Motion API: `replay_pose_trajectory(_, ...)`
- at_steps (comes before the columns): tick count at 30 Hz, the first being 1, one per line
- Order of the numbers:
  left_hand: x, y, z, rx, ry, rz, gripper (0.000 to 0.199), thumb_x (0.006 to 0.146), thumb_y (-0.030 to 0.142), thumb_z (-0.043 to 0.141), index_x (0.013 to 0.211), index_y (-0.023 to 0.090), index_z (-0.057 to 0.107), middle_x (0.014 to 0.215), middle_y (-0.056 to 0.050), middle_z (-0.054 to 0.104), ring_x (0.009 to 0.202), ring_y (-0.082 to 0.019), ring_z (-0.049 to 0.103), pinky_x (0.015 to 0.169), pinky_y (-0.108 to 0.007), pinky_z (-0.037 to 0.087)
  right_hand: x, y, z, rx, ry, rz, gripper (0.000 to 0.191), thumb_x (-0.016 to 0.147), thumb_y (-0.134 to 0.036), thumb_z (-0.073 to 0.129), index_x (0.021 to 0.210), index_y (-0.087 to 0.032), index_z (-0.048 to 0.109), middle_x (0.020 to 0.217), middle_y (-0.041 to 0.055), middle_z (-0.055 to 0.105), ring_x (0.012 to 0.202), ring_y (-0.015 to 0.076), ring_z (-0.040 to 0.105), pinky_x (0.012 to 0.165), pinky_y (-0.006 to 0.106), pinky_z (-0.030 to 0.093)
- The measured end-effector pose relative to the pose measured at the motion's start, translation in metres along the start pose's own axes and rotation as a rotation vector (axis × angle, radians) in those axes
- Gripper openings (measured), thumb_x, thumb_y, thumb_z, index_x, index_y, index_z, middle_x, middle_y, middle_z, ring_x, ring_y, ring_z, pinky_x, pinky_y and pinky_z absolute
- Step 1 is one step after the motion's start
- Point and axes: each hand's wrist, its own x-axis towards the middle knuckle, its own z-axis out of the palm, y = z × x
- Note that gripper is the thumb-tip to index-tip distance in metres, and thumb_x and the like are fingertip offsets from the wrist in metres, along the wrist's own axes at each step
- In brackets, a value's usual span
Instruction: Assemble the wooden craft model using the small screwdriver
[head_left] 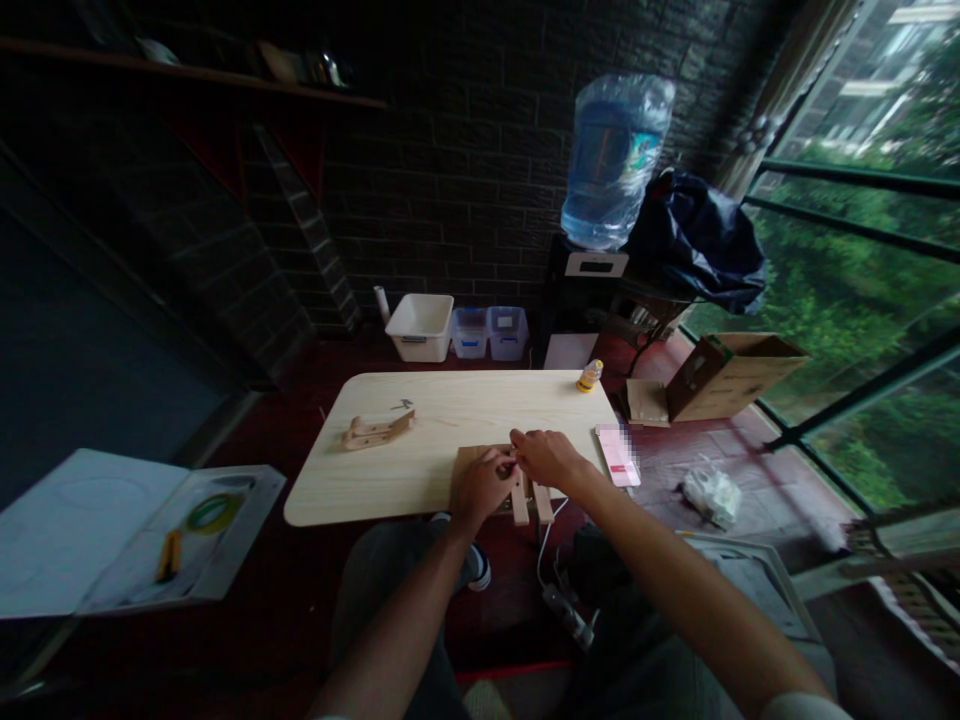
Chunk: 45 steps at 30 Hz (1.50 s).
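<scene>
Both hands meet over a wooden piece with two slats [520, 503] that stick out past the front edge of the light wood table [450, 395]. My left hand [486, 484] has bent fingers near the left side of the piece, above a brown board [463, 462]. My right hand [541, 456] reaches in from the right, its fingers pinched together close to the left fingertips. Whatever lies between the fingers is too small to make out. Another wooden assembly [379, 430] rests at the left of the table, with small dark metal parts [403, 404] behind it.
A yellow-capped bottle [589, 376] stands at the back right corner; a pink-screened phone [618, 456] lies at the right edge. An open white case [225, 540] is at left. Bins [421, 330], a water dispenser [585, 290] and a cardboard box [727, 380] stand beyond. A cable [544, 550] hangs below.
</scene>
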Motion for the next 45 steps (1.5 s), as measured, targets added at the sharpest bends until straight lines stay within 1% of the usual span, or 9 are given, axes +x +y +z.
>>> replay_pose_trajectory(4,0.001,0.0,0.0,-0.007,0.005,0.005,0.014,0.091,0.03,0.065,0.098,0.024,0.075,0.108,-0.002,0.07,0.088,-0.012,0.065,0.08,-0.022,0.049,0.002,0.002,0.002,0.01,-0.003,-0.006,0.028,0.103,-0.025,0.042,0.13,-0.019,0.049,0.115,0.0166,0.072,0.106,0.0265,0.071,0.083,0.033,0.052)
replay_pose_trajectory(9,0.002,0.003,-0.002,-0.026,-0.004,0.0,0.014,0.089,0.026,0.066,0.098,0.024,0.076,0.106,-0.002,0.071,0.087,-0.013,0.066,0.082,-0.024,0.051,0.01,0.006,0.003,0.051,-0.02,0.039,0.031,0.105,-0.034,0.042,0.13,-0.018,0.05,0.113,0.0185,0.072,0.107,0.0284,0.071,0.084,0.035,0.052)
replay_pose_trajectory(13,0.001,0.007,-0.005,-0.015,-0.002,-0.007,0.014,0.088,0.026,0.067,0.097,0.024,0.077,0.104,-0.003,0.072,0.089,-0.014,0.066,0.084,-0.025,0.051,0.008,0.007,0.002,0.061,-0.019,0.052,0.035,0.104,-0.036,0.043,0.133,-0.016,0.048,0.113,0.0191,0.072,0.106,0.0289,0.071,0.083,0.036,0.053)
replay_pose_trajectory(20,-0.002,0.005,-0.004,-0.007,0.01,0.01,0.016,0.09,0.03,0.064,0.1,0.023,0.075,0.103,-0.002,0.071,0.087,-0.013,0.066,0.083,-0.024,0.05,0.003,0.003,0.0,-0.002,0.022,-0.021,0.03,0.102,-0.027,0.044,0.13,-0.02,0.051,0.119,0.0174,0.071,0.105,0.0291,0.071,0.082,0.037,0.054)
replay_pose_trajectory(23,-0.002,0.004,-0.003,-0.024,0.01,0.018,0.016,0.091,0.029,0.063,0.099,0.022,0.074,0.104,-0.002,0.071,0.086,-0.012,0.066,0.083,-0.024,0.051,0.006,0.003,0.002,0.007,0.007,-0.02,0.029,0.103,-0.026,0.044,0.129,-0.018,0.051,0.118,0.0172,0.072,0.106,0.0282,0.071,0.083,0.036,0.054)
replay_pose_trajectory(28,-0.002,0.006,-0.007,-0.029,-0.004,0.004,0.014,0.091,0.03,0.064,0.096,0.023,0.075,0.103,-0.002,0.071,0.086,-0.013,0.066,0.082,-0.024,0.051,0.008,0.003,0.002,0.009,0.006,0.029,0.03,0.104,-0.034,0.044,0.128,-0.017,0.051,0.113,0.0185,0.073,0.105,0.0284,0.072,0.082,0.036,0.054)
replay_pose_trajectory(36,-0.003,0.007,-0.01,-0.006,0.022,0.022,0.012,0.089,0.029,0.066,0.095,0.025,0.076,0.105,-0.002,0.071,0.089,-0.013,0.067,0.082,-0.024,0.051,0.0,-0.001,-0.003,0.018,0.049,-0.017,0.026,0.103,-0.026,0.045,0.127,-0.019,0.051,0.116,0.0155,0.072,0.105,0.0269,0.072,0.081,0.034,0.053)
replay_pose_trajectory(41,-0.003,0.004,-0.008,-0.019,0.015,0.028,0.015,0.09,0.03,0.065,0.099,0.026,0.076,0.105,-0.002,0.071,0.09,-0.013,0.067,0.086,-0.025,0.051,0.004,0.002,0.001,0.029,0.027,0.048,0.029,0.104,-0.032,0.044,0.127,-0.016,0.051,0.112,0.018,0.073,0.104,0.0289,0.072,0.081,0.035,0.054)
replay_pose_trajectory(45,-0.003,0.003,-0.007,-0.023,0.01,0.039,0.015,0.09,0.03,0.065,0.098,0.025,0.076,0.107,-0.003,0.071,0.091,-0.014,0.067,0.086,-0.026,0.052,0.0,0.005,0.002,0.033,0.028,0.044,0.032,0.105,-0.036,0.041,0.128,-0.015,0.05,0.112,0.0189,0.073,0.103,0.0299,0.072,0.081,0.036,0.054)
